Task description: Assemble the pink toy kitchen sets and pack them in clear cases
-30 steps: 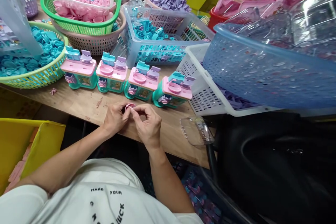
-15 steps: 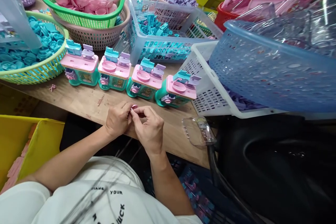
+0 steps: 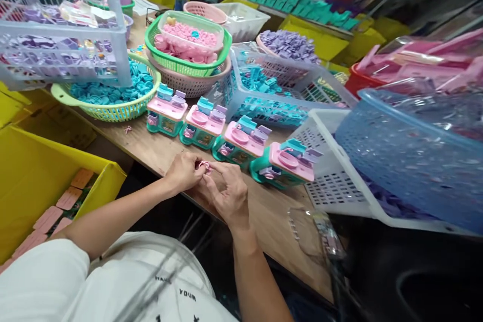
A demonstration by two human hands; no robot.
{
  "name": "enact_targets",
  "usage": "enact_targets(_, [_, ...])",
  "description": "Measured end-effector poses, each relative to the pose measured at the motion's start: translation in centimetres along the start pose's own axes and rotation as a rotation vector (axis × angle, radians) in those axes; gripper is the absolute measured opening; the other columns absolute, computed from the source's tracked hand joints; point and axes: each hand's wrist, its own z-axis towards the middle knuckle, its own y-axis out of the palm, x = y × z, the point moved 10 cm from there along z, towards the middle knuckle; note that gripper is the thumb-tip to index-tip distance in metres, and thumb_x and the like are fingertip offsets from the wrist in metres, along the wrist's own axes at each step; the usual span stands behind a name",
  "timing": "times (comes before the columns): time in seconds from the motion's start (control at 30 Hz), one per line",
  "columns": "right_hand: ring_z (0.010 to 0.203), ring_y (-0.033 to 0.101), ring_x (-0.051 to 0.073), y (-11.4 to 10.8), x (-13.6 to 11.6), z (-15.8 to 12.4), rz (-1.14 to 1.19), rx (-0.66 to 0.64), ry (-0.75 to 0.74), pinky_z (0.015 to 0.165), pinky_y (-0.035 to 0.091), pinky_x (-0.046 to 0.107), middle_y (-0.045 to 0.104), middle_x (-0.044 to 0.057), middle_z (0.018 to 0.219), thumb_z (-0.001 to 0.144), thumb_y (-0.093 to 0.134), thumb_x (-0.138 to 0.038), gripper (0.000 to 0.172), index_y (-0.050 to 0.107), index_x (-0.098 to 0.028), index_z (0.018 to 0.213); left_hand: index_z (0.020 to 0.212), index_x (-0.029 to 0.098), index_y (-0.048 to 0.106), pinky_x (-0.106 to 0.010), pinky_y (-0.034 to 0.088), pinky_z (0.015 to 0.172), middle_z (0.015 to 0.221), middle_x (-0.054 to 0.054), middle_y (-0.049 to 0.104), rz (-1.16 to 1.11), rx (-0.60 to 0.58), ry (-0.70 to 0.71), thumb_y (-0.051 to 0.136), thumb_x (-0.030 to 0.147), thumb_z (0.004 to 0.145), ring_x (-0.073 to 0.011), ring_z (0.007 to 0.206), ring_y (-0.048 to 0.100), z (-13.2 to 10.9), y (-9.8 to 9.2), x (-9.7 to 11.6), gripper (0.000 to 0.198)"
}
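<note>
Pink part [image 3: 205, 166]: small, at the fingertips where the hands meet, over the table [image 3: 277, 226] near its front side; clock directions run from here, 12 being away from the person
Left hand [image 3: 184, 172]: on the 9 o'clock side, thumb and forefinger apparently pinched narrow on the pink part
Right hand [image 3: 231, 196]: on the 4 o'clock side, thumb and forefinger a little spread, tips right by the pink part; whether they grip it, I cannot tell
Front edge: a slip could send the pink part off toward 6 o'clock; its smallness and so slight a hold would likely be the cause
Toy units [image 3: 241, 140]: four in a row from 11 to 3 o'clock, near enough that a careless right-hand knuckle might nudge one askew
Pink scrap [image 3: 128, 129]: at 10 o'clock, similar in colour, so a dropped part could be mistaken for it
Pink part's axis: a curved outline shows, but fingers cover much of it; I cannot tell its long axis or which way it points
</note>
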Motion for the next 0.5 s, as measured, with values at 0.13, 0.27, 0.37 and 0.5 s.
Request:
enact_targets(0.13, [0.085, 0.064, 0.02, 1.2, -1.9, 1.6, -0.025, 0.05, -0.062, 0.079, 0.053, 0.036, 0.074, 0.005, 0.088, 0.096, 0.062, -0.024, 0.008, 0.069, -0.021, 0.095, 0.085, 0.012, 0.074, -0.027, 0.047, 0.065, 0.079, -0.009, 0.074, 0.245, 0.106, 0.125, 0.057, 0.014, 0.083, -0.02, 0.074, 0.068, -0.8, -2.9, 1.1, 0.018])
enact_targets(0.27, [0.08, 0.063, 0.02, 2.6, -2.3, 2.6, -0.016, 0.086, -0.026, 0.077, 0.051, 0.036, 0.072, 0.005, 0.083, 0.096, 0.061, -0.024, 0.014, 0.066, -0.021, 0.083, 0.086, 0.01, 0.073, -0.029, 0.048, 0.066, 0.086, -0.013, 0.074, 0.292, 0.176, 0.177, 0.056, 0.011, 0.082, -0.0226, 0.079, 0.069, -0.9, -4.4, 1.1, 0.018])
enact_targets(0.37, [0.089, 0.064, 0.021, 3.3, -2.8, 3.7, 0.029, 0.061, -0.069, 0.082, 0.051, 0.037, 0.073, 0.005, 0.091, 0.096, 0.06, -0.027, 0.01, 0.069, -0.021, 0.094, 0.08, 0.012, 0.074, -0.025, 0.044, 0.06, 0.072, -0.006, 0.071, 0.019, 0.184, 0.112, 0.058, 0.014, 0.082, -0.0169, 0.066, 0.064, 0.3, -6.7, -0.1, 0.016])
enact_targets(0.5, [0.102, 0.061, 0.024, 5.5, -3.9, 6.6, -0.099, -0.036, -0.213, 0.093, 0.047, 0.042, 0.073, 0.008, 0.104, 0.096, 0.062, -0.031, 0.021, 0.07, -0.023, 0.113, 0.06, 0.012, 0.066, -0.02, 0.03, 0.047, 0.051, 0.001, 0.054, -0.455, -0.033, -0.089, 0.06, 0.021, 0.084, -0.0075, 0.046, 0.044, 2.4, -9.3, -2.9, 0.026])
